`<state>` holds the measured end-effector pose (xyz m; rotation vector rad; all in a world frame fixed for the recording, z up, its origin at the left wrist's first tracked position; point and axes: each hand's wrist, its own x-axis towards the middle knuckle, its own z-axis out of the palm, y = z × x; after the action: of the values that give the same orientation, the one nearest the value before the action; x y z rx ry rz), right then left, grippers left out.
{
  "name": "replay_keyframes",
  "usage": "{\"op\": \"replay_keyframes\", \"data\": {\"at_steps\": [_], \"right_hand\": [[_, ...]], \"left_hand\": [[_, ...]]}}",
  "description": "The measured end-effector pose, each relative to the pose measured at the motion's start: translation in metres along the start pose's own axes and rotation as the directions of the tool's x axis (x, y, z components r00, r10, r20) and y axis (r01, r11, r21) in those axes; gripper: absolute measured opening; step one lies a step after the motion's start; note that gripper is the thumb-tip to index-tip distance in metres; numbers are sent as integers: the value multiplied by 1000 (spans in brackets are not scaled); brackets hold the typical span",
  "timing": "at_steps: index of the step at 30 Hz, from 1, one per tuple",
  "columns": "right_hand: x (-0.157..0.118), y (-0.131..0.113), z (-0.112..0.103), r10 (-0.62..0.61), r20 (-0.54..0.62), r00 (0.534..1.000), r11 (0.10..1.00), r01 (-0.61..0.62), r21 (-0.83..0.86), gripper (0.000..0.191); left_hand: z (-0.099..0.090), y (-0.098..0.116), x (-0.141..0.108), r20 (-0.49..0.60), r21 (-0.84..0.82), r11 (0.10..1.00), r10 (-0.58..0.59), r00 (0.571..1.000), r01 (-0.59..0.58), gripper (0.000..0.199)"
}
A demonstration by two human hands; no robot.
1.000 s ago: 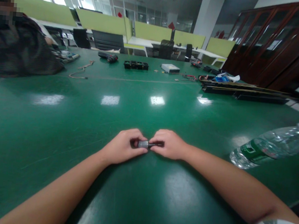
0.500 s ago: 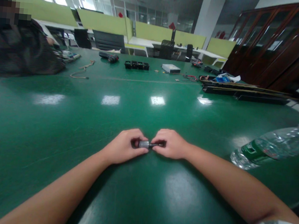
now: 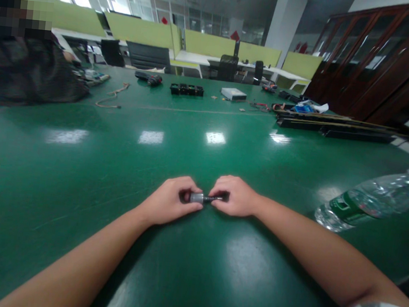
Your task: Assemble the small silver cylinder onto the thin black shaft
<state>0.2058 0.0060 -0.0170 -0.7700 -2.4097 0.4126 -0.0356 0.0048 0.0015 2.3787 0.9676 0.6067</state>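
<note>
Low over the green table, a small silver cylinder with a dark ridged shaft (image 3: 196, 198) lies level between my hands. My left hand (image 3: 173, 199) is closed, thumb and fingers pinching the silver body from the left. On the other side, my right hand (image 3: 236, 196) pinches the thin dark shaft between thumb and fingertips. The shaft's tip shows inside the curl of my right fingers. What exactly the part is, I cannot make out.
A water bottle (image 3: 369, 201) is to the right, beside my right forearm. Dark long strips (image 3: 337, 127), a grey box (image 3: 234, 94), black fans (image 3: 187, 90) and a power drill (image 3: 148, 78) lie along the far side. A person (image 3: 25, 64) is at the far left.
My right fingers have shifted slightly right along the shaft, so more of its ridged part shows beside the silver body. My left hand has stayed in place.
</note>
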Motion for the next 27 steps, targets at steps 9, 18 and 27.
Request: {"op": "replay_keyframes", "data": {"at_steps": [9, 18, 27], "right_hand": [[-2, 4, -2, -1, -3, 1000, 1000, 1, 4, 8], [-2, 3, -2, 23, 0, 1000, 1000, -23, -10, 10], [-8, 17, -17, 64, 39, 997, 998, -65, 9, 7]], "left_hand": [[0, 1, 0, -6, 5, 1000, 0, 1000, 0, 22], [0, 2, 1, -9, 7, 1000, -8, 1000, 8, 21], [0, 1, 1, -17, 15, 1000, -19, 1000, 19, 22]]}}
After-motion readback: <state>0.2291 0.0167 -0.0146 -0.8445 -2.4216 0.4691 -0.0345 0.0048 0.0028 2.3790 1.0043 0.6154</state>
